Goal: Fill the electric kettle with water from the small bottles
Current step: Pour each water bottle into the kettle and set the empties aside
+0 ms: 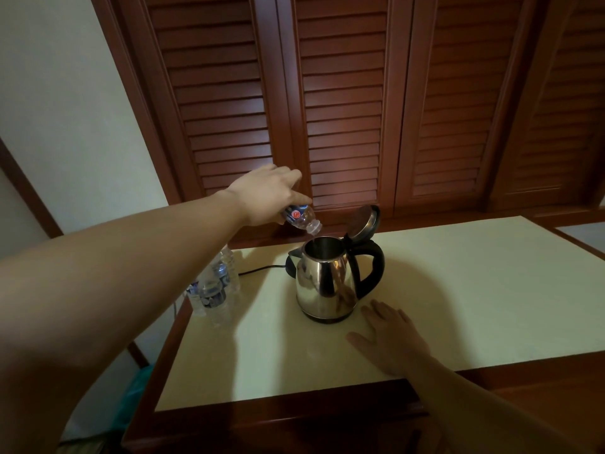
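A steel electric kettle (324,283) with a black handle stands in the middle of the table, its lid (363,222) tipped up and open. My left hand (268,194) grips a small clear water bottle (301,218), tilted neck-down right above the kettle's mouth. A thin stream seems to fall from the neck into the kettle. My right hand (393,335) lies flat on the tabletop just right of and in front of the kettle, fingers spread, holding nothing. Three more small bottles (214,290) stand at the table's left edge.
The cream tabletop (474,290) has a dark wooden rim. A black power cord (262,269) runs left from the kettle's base. Brown louvred doors (343,109) rise directly behind the table. A teal item (131,398) lies on the floor at the left.
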A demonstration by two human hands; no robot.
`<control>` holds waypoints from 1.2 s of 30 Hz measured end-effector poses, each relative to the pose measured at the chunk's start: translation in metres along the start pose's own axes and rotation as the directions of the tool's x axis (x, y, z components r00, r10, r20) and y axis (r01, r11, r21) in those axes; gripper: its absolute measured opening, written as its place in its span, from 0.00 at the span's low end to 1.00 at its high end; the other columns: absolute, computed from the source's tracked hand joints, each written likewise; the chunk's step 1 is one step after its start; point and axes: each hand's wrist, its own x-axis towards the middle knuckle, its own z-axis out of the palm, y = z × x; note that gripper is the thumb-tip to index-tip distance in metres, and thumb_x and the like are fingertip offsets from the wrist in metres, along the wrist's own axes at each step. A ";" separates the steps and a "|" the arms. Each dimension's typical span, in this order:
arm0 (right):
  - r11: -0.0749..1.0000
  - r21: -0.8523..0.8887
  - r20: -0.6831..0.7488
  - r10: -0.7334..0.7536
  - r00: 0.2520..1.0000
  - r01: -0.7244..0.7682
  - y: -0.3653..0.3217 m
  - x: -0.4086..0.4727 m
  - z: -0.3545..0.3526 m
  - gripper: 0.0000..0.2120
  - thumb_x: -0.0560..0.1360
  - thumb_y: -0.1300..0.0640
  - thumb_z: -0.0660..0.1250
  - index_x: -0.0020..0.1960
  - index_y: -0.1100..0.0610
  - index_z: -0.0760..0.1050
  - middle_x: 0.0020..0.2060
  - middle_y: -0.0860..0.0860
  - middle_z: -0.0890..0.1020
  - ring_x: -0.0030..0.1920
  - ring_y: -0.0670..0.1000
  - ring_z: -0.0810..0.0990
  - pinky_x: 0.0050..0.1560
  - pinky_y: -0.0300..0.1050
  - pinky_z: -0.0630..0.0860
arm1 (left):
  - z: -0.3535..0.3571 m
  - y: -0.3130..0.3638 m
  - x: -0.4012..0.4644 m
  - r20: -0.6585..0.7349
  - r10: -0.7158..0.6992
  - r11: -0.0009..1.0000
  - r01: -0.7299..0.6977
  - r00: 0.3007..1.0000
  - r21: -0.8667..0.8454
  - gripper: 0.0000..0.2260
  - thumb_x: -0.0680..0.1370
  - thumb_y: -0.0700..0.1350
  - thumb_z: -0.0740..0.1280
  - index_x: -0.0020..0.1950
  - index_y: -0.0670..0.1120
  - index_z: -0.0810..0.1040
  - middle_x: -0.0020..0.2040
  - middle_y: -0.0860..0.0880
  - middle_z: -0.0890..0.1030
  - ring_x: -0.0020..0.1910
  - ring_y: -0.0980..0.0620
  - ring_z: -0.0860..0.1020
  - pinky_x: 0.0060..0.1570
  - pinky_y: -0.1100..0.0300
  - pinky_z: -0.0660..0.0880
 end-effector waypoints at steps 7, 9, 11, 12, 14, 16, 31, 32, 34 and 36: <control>1.000 -0.026 0.000 0.000 1.000 0.000 -0.002 -0.001 -0.001 0.42 0.78 0.26 0.48 0.84 0.49 0.52 0.84 0.49 0.52 0.83 0.50 0.49 0.82 0.54 0.47 | -0.005 0.002 0.005 -0.100 0.069 0.997 -0.066 0.993 0.031 0.26 0.79 0.47 0.72 0.76 0.57 0.73 0.55 0.49 0.73 0.56 0.46 0.73 0.58 0.52 0.67; 1.000 -0.022 -0.001 -0.003 1.000 0.003 -0.002 -0.002 -0.003 0.42 0.79 0.26 0.48 0.84 0.49 0.52 0.84 0.49 0.51 0.83 0.50 0.48 0.82 0.53 0.46 | -0.002 0.003 0.006 -0.105 0.046 0.999 -0.044 0.993 0.023 0.27 0.78 0.49 0.74 0.77 0.57 0.73 0.55 0.49 0.73 0.56 0.45 0.73 0.57 0.51 0.68; 1.000 -0.011 0.009 -0.003 1.000 0.003 -0.003 -0.002 -0.004 0.41 0.79 0.26 0.48 0.85 0.48 0.52 0.84 0.49 0.51 0.84 0.50 0.48 0.82 0.53 0.45 | 0.004 0.007 0.002 -0.057 -0.058 0.998 0.056 0.997 -0.037 0.30 0.76 0.52 0.75 0.78 0.57 0.71 0.58 0.48 0.73 0.59 0.45 0.73 0.58 0.51 0.69; 1.000 -0.003 0.014 -0.001 1.000 0.001 -0.003 -0.003 -0.004 0.41 0.79 0.26 0.48 0.85 0.48 0.51 0.84 0.49 0.51 0.84 0.50 0.48 0.82 0.53 0.45 | 0.007 0.011 -0.001 -0.028 -0.147 0.984 0.144 0.989 -0.107 0.31 0.75 0.54 0.75 0.78 0.57 0.70 0.59 0.48 0.73 0.61 0.45 0.73 0.61 0.50 0.69; 1.000 0.017 0.025 0.013 1.000 -0.013 -0.002 -0.001 -0.004 0.41 0.78 0.26 0.49 0.85 0.47 0.51 0.84 0.48 0.50 0.83 0.49 0.47 0.82 0.52 0.44 | 0.016 0.021 -0.008 0.035 -0.341 0.896 0.336 0.939 -0.291 0.32 0.74 0.58 0.76 0.76 0.56 0.71 0.62 0.47 0.75 0.64 0.44 0.73 0.66 0.47 0.68; 0.999 0.047 0.035 0.025 0.999 -0.026 0.000 0.002 -0.003 0.41 0.78 0.26 0.49 0.84 0.46 0.52 0.84 0.47 0.51 0.83 0.48 0.47 0.82 0.52 0.44 | 0.030 0.033 -0.017 0.090 -0.488 0.761 0.474 0.868 -0.442 0.31 0.73 0.60 0.76 0.74 0.55 0.72 0.61 0.47 0.77 0.62 0.44 0.76 0.64 0.47 0.71; 0.968 0.215 0.034 -0.140 0.990 0.130 -0.075 0.006 -0.011 0.27 0.70 0.25 0.63 0.56 0.46 0.78 0.54 0.44 0.78 0.52 0.46 0.78 0.52 0.45 0.76 | 0.123 0.130 -0.117 0.411 -0.639 0.054 0.571 0.650 -0.819 0.23 0.72 0.52 0.81 0.55 0.47 0.71 0.47 0.52 0.81 0.43 0.55 0.78 0.37 0.65 0.70; 0.971 0.172 0.093 -0.183 0.979 0.166 -0.083 0.006 -0.011 0.27 0.72 0.27 0.65 0.59 0.46 0.78 0.56 0.45 0.76 0.54 0.47 0.76 0.53 0.44 0.74 | 0.126 0.132 -0.123 0.414 -0.631 0.047 0.565 0.656 -0.824 0.23 0.71 0.53 0.81 0.56 0.48 0.71 0.48 0.52 0.81 0.45 0.55 0.79 0.39 0.64 0.72; 0.966 0.109 0.155 -0.248 0.956 0.233 -0.095 0.007 -0.009 0.18 0.75 0.33 0.68 0.53 0.46 0.75 0.53 0.46 0.73 0.50 0.47 0.75 0.49 0.45 0.73 | 0.132 0.136 -0.133 0.425 -0.592 0.058 0.563 0.685 -0.825 0.23 0.72 0.54 0.80 0.58 0.50 0.71 0.49 0.54 0.80 0.47 0.54 0.80 0.43 0.60 0.75; 0.956 0.149 0.157 -0.276 0.948 0.253 -0.099 0.009 -0.007 0.13 0.77 0.39 0.69 0.45 0.46 0.70 0.48 0.45 0.71 0.44 0.47 0.73 0.46 0.45 0.72 | 0.136 0.139 -0.143 0.417 -0.559 0.084 0.549 0.717 -0.832 0.23 0.72 0.54 0.80 0.58 0.53 0.71 0.48 0.57 0.79 0.46 0.59 0.79 0.44 0.60 0.76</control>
